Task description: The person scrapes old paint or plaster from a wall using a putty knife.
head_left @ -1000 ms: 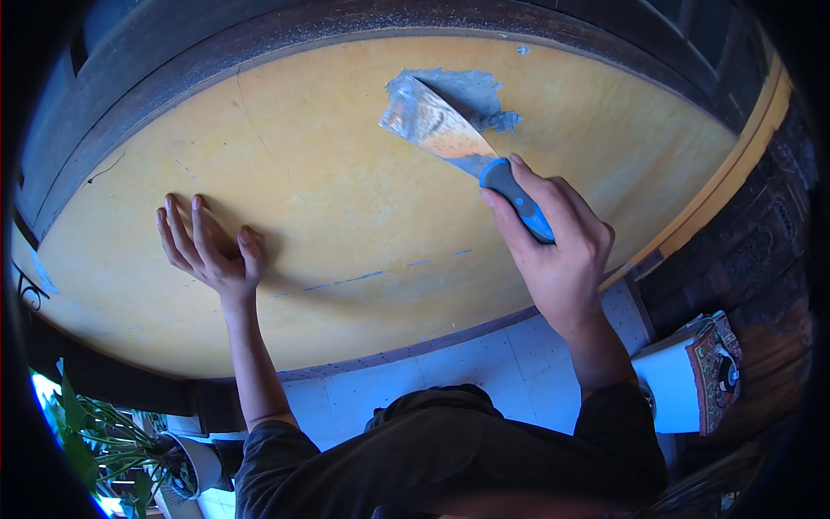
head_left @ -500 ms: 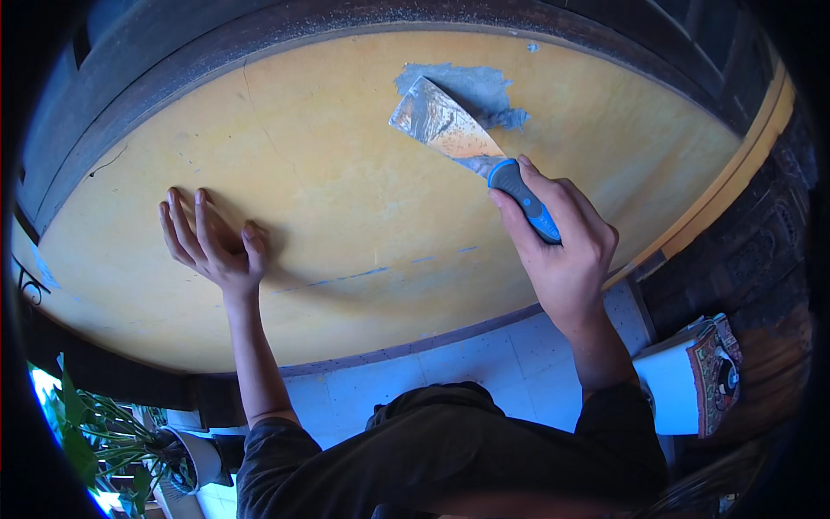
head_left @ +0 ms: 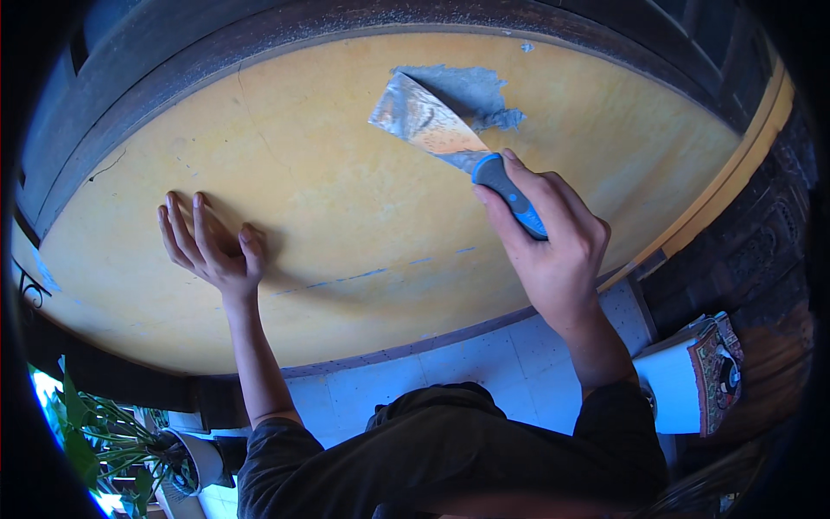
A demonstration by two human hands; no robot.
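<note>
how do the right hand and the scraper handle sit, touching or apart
Touching: the head view shows the right hand closed around the blue-and-grey scraper handle, gripping it from both sides.

We note passage room over yellow wall (head_left: 328, 182) btwn L hand (head_left: 216, 259) and scraper (head_left: 437, 130), plus bare wall R of grey patch (head_left: 474, 88). Scraper, gripped by R hand (head_left: 560, 229), obstructs patch's lower-L side. Dark beam (head_left: 346, 26) bounds travel above; we log plant pot (head_left: 202, 457) as obst., lower L.

It's two hands (head_left: 226, 268), one scraper (head_left: 458, 151), one yellow wall (head_left: 346, 190), one large grey patch (head_left: 480, 91), one potted plant (head_left: 130, 445)!
</note>
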